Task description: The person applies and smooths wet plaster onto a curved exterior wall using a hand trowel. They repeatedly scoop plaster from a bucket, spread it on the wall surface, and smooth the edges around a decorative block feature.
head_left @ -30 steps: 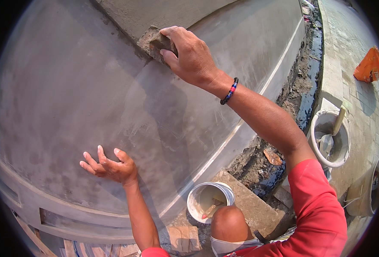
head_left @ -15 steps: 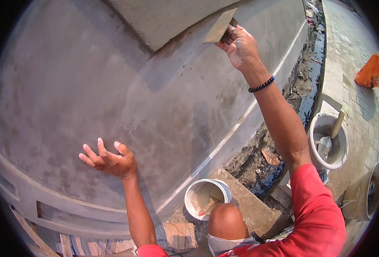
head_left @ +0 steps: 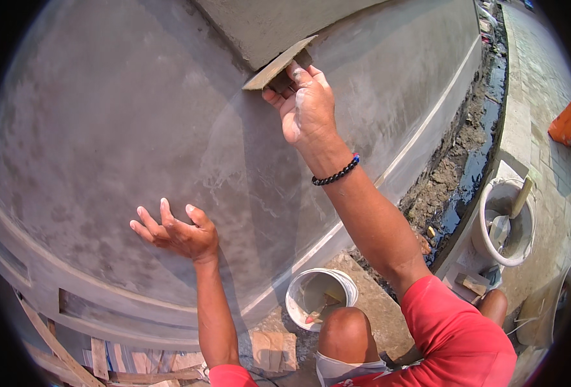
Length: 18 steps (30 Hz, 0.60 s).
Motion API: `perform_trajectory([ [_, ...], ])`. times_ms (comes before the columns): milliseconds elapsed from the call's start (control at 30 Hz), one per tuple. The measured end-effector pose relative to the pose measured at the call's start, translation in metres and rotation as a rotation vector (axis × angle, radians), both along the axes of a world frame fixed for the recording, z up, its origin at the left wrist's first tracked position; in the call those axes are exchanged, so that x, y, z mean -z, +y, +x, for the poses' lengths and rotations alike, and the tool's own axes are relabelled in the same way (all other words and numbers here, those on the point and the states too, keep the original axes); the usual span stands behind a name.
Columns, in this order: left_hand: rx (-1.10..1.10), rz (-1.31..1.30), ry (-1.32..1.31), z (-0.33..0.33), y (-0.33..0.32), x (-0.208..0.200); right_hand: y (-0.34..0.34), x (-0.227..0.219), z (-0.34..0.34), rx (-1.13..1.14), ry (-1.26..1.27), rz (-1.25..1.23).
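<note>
The grey plastered wall [head_left: 124, 122] fills the whole front, a solid face with open air before it. A lighter ledge [head_left: 266, 26] juts out at the top, and the right hand [head_left: 306, 106] presses a flat wooden float [head_left: 278, 63] against its underside, closing that corner. The left hand [head_left: 179, 233] hangs open in free space near the wall. Below, a white bucket [head_left: 320, 298] stands just beside the bent knee [head_left: 345, 335]. To the right, a muddy trench [head_left: 463, 161] and a second bucket [head_left: 505, 222] crowd the ground.

Bright daylight, sharp, fisheye-bent edges
</note>
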<state>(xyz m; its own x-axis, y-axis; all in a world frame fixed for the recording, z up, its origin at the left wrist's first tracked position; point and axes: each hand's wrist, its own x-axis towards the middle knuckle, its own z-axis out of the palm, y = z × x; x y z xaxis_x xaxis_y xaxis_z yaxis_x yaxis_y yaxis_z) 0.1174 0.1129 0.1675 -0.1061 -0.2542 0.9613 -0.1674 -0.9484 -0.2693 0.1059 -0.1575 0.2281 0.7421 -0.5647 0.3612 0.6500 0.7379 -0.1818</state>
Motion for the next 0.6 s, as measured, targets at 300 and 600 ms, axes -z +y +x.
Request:
perform_trajectory([
  [300, 0.004, 0.015, 0.005, -0.001, 0.006, -0.001, -0.009, 0.038, -0.035, 0.246, 0.211, -0.239],
  [600, 0.034, -0.025, 0.027, -0.001, 0.005, 0.001, -0.048, 0.025, -0.02, 1.007, 0.373, -0.81],
])
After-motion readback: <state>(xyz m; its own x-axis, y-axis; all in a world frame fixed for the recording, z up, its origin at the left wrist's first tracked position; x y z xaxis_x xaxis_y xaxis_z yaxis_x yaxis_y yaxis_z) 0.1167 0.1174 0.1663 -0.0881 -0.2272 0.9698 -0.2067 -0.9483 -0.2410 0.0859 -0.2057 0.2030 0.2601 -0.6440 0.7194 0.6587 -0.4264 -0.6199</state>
